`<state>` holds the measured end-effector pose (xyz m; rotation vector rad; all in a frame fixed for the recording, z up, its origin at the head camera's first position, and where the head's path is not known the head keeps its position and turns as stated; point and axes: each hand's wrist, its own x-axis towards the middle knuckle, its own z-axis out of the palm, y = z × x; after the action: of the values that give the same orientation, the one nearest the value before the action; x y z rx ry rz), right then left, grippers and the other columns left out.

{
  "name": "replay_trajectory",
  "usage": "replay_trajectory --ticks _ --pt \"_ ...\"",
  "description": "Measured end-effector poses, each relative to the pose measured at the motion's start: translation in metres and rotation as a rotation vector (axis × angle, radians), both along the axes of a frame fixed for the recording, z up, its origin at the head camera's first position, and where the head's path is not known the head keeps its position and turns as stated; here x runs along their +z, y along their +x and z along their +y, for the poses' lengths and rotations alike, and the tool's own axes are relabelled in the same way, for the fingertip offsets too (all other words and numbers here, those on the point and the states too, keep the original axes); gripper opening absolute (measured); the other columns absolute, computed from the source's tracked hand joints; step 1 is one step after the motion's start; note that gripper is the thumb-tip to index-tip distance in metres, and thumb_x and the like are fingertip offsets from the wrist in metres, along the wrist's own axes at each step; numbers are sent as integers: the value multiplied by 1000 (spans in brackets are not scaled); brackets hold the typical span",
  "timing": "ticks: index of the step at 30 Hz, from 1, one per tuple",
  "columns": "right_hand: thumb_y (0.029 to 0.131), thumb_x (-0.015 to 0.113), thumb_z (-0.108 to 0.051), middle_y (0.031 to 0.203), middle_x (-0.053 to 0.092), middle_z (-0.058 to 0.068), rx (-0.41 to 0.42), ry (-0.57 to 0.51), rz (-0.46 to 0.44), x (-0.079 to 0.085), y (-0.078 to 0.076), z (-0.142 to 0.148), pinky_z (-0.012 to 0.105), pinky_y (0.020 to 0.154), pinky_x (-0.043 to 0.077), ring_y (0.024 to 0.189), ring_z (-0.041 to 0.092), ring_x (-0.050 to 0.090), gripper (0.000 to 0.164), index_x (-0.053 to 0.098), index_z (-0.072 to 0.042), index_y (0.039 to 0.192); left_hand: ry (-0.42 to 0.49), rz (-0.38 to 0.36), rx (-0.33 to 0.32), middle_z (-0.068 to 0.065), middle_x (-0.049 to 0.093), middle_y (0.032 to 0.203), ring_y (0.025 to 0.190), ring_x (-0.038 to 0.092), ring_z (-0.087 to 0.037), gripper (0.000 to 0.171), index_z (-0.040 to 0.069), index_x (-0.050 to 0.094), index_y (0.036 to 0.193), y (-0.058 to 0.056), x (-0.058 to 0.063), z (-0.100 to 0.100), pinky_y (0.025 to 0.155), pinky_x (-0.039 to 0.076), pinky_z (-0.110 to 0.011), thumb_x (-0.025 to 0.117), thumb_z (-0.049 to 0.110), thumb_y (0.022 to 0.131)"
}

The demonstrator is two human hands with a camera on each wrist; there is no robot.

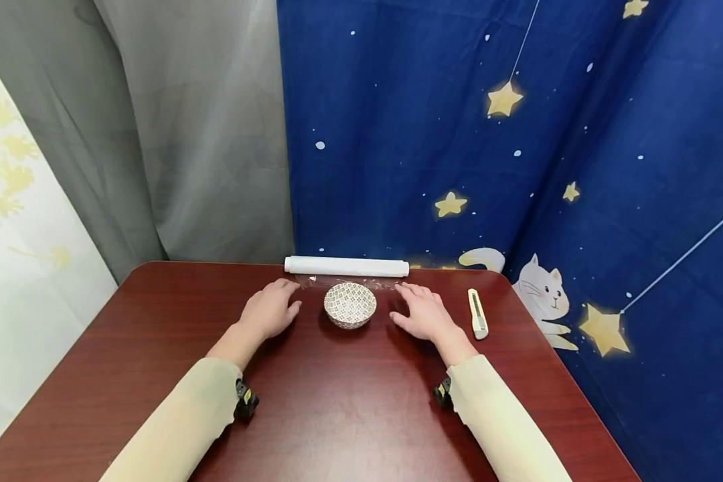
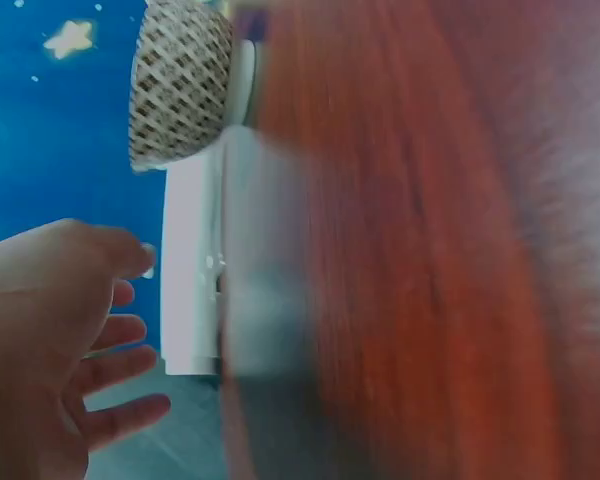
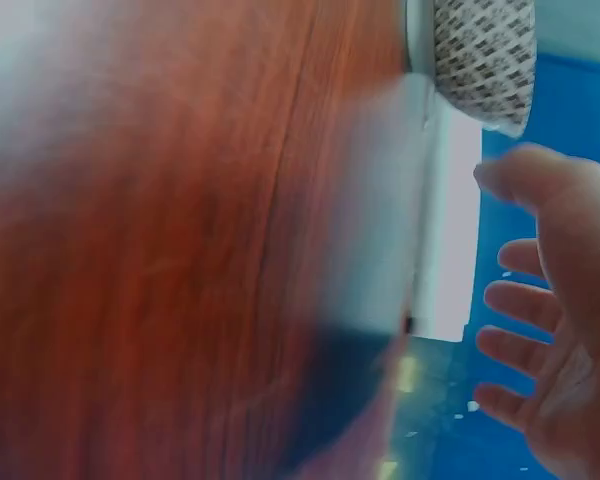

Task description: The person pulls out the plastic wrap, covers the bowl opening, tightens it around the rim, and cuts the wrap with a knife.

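Note:
A small patterned bowl (image 1: 350,304) stands at the middle of the table's far part, between the two hands. Behind it lies a white roll of plastic wrap (image 1: 347,266), with a strip of clear film (image 1: 313,282) reaching out toward the bowl. To the bowl's left, my left hand (image 1: 270,309) has its fingers loosely bent and spread, fingertips close by the film's left end. On the other side my right hand (image 1: 423,312) is held much the same way, fingertips by the film's right end. Both wrist views show the left hand (image 2: 55,330) and right hand (image 3: 570,310) gripping nothing.
A pale utility knife (image 1: 478,314) lies on the dark red table (image 1: 337,408), right of my right hand. The roll lies along the table's far edge. Behind it hang a grey curtain (image 1: 217,134) and a blue star-printed curtain (image 1: 397,134).

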<state>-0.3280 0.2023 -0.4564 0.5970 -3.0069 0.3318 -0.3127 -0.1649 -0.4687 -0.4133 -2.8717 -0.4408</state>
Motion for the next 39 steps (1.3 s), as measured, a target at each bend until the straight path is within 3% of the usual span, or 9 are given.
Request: replay_trajectory --ticks 6,12,15,18,24,29,33,36,39 --pt "108 66 -26 154 63 17 -31 10 11 -11 -33 -9 59 122 46 146 41 56 47 64 -7 152 -45 -15 8 -17 72 133 124 70 -37 31 8 73 135 -31 -2 7 99 60 -59 66 20 108" --pt "109 64 -21 155 62 16 -70 43 -33 -17 -58 -18 57 121 47 144 41 57 45 64 -11 153 -63 -63 40 -17 73 134 126 69 -40 29 12 73 135 -51 -7 17 97 60 -62 61 19 111" --pt "110 62 -20 158 60 15 -85 81 -58 -21 -64 -22 57 121 46 145 41 55 47 61 -13 157 -102 -109 69 -20 69 142 130 65 -43 34 9 68 144 -57 -9 22 102 58 -62 56 19 113" --pt "110 58 -16 156 62 15 -94 97 -51 -24 -67 -25 56 120 47 143 42 55 46 63 -12 155 -137 -154 101 -24 64 142 132 60 -44 34 6 69 142 -60 -11 24 107 55 -62 52 14 113" --pt "102 61 -7 133 75 15 -124 80 44 -29 -73 -30 52 111 55 128 40 67 34 81 -13 129 -135 -127 131 -24 66 128 126 62 -43 34 7 80 122 -64 -15 24 105 56 -59 50 3 108" --pt "99 64 -5 120 79 13 -172 55 57 -27 -75 -34 49 102 61 116 37 74 26 85 -12 114 -75 -133 158 -23 67 121 118 67 -44 29 7 79 118 -75 -24 22 96 61 -61 51 3 108" --pt "101 62 -5 115 77 14 -163 99 55 -27 -75 -36 48 100 61 111 36 74 22 82 -9 109 8 -216 187 -20 66 116 105 71 -40 19 9 74 115 -88 -39 15 86 62 -60 57 8 108" --pt "104 59 -6 111 74 17 -151 129 54 -27 -74 -36 49 101 60 111 38 72 19 78 -5 106 105 -252 201 -18 68 115 100 70 -37 13 11 72 110 -93 -48 10 85 60 -58 59 14 107" --pt "107 57 -7 112 71 20 -142 129 39 -26 -73 -34 52 105 59 114 41 69 18 74 0 106 238 -205 196 -15 74 105 95 70 -35 12 10 72 104 -97 -53 6 86 60 -52 61 16 105"
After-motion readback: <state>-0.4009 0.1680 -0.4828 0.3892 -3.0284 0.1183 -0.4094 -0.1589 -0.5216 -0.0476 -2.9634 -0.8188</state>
